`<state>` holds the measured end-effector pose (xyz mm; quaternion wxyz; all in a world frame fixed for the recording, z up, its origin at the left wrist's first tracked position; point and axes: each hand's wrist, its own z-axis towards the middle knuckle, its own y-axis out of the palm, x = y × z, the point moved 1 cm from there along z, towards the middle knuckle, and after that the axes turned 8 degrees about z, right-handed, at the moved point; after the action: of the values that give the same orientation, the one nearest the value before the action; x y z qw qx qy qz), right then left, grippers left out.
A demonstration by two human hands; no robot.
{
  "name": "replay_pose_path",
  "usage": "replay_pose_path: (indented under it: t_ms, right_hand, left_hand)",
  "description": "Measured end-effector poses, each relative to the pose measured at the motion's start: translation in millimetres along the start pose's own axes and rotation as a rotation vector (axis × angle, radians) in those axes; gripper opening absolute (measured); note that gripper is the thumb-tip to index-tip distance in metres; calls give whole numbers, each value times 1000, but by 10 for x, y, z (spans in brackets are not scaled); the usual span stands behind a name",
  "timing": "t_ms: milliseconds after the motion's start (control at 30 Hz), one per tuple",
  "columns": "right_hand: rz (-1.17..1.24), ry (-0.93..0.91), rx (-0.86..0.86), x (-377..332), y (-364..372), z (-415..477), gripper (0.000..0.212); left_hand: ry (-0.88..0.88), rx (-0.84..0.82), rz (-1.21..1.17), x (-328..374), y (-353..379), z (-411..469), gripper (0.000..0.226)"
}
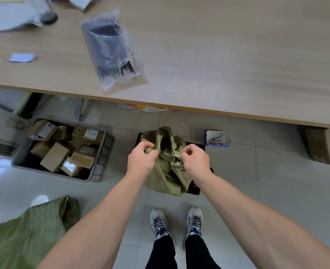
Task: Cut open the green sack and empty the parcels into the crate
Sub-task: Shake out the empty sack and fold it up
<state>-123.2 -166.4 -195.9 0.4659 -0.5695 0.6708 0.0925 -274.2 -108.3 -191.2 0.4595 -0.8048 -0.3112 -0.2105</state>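
Observation:
A green sack (165,177) hangs in front of me above a black crate (196,188), which it mostly hides. My left hand (141,159) grips the sack's bunched top edge on the left. On the right, my right hand (195,162) pinches the other side of the mouth. The mouth gapes between the two hands and looks dark inside. No parcels show inside the sack. A grey crate (100,166) on the floor to the left holds several cardboard parcels (55,156).
A wooden table (218,65) runs across the top, with a clear bag of black cable ties (111,49) on it. Another green sack (24,235) lies at the lower left. A small blue box (216,139) and a cardboard box (325,146) sit on the floor at right. My shoes (177,224) stand below.

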Motion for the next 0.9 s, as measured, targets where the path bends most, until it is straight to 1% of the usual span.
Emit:
replay_pose_path:
  t_ms: [100,233,333,433,533,567,667,767,833,900]
  right_hand:
    - [8,-7,39,-58,-147,11,17]
    - [-93,26,86,-44,-312,27,20]
    - [-103,21,92,-32,-407,81,19]
    - [-158,40,105,-10,-486,57,22]
    - [-113,33,119,24,-544,33,22]
    - [-103,38,138,17,-571,41,21]
    - [-173,81,114,38,-608,14,21]
    - [-151,58,133,17,-684,13,21]
    - [-142,76,153,-9,-758,31,22]
    - [-199,93,133,-5,-800,-11,22]
  left_hand:
    - [14,80,-93,15,-121,-15,16]
    - [-82,130,-24,-4,-252,-50,18]
    - [-72,185,-62,50,-351,-28,16]
    - [-144,192,-43,46,-426,-57,17]
    - [-91,190,-126,14,-464,-58,17]
    - [-100,182,-140,24,-470,-44,17]
    - [-155,165,-68,10,-481,-69,16]
    - [-131,216,-64,10,-565,-76,16]
    - [-164,211,-51,0,-622,-61,17]
    - [-187,202,-16,-30,-673,-102,16]
